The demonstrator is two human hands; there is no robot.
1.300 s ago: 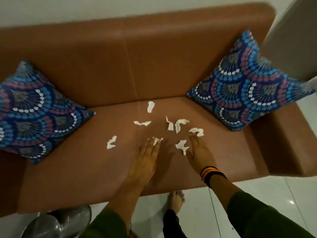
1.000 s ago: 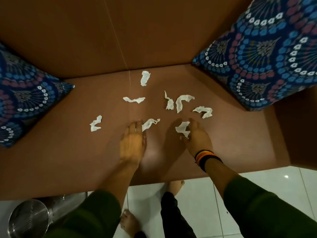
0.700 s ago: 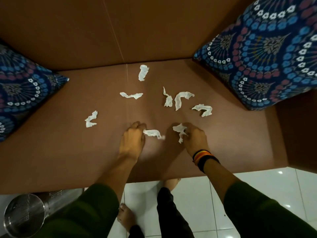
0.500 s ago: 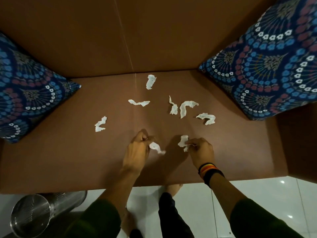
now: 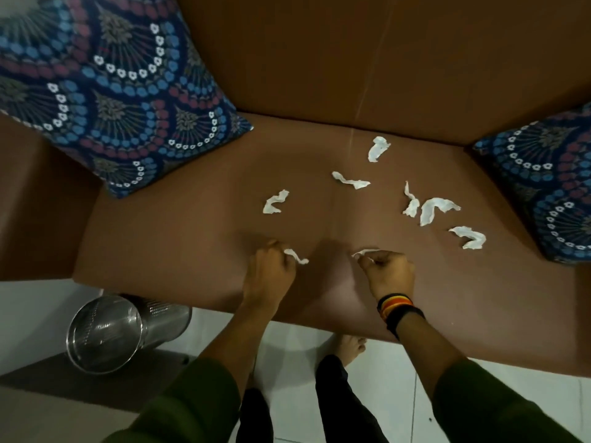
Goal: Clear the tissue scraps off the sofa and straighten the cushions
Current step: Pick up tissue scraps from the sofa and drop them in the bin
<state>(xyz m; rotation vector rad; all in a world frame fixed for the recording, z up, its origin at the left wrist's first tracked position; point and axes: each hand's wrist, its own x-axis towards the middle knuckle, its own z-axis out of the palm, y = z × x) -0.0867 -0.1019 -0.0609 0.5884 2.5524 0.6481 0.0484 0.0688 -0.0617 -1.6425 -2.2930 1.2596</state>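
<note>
White tissue scraps [image 5: 440, 208] across sofa seat [image 5: 192, 225]

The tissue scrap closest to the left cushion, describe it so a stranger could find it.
On the brown sofa seat, look just right of the left patterned cushion. The scrap lies alone there, beyond the left hand, apart from the right-side cluster.

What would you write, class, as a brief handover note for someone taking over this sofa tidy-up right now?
Left hand: shut on one tissue scrap.
Right hand: shut on another scrap.
Six loose scraps on the sofa seat, the nearest beyond the left hand.
Metal bin stands on the floor to the left.
Done: two scraps picked up.
Left: bin them, collect the six, straighten the left cushion and right cushion.
</note>
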